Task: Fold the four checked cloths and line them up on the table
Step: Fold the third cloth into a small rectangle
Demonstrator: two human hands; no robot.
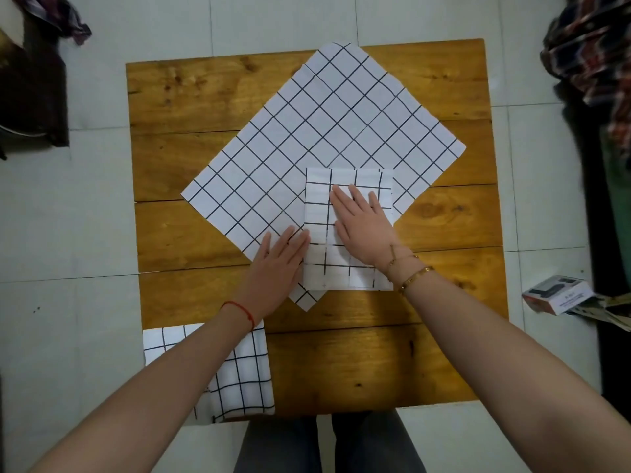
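Here three checked cloths show on the wooden desk (177, 233). At the near left corner lies one folded cloth (246, 377), partly under the left forearm. The left hand (276, 264) lies flat and open, fingers together, on the near edge of one unfolded cloth (307, 131), spread cornerwise over the middle. Just beside it, the right hand (365, 227) presses open-palmed on a second folded cloth (341, 271) lying atop the spread one; neither hand grips anything

A home room: pale floor tiles (102, 206) surround the low plank table (205, 233), with heaped clothes (590, 59) to its right (patterned fabrics).
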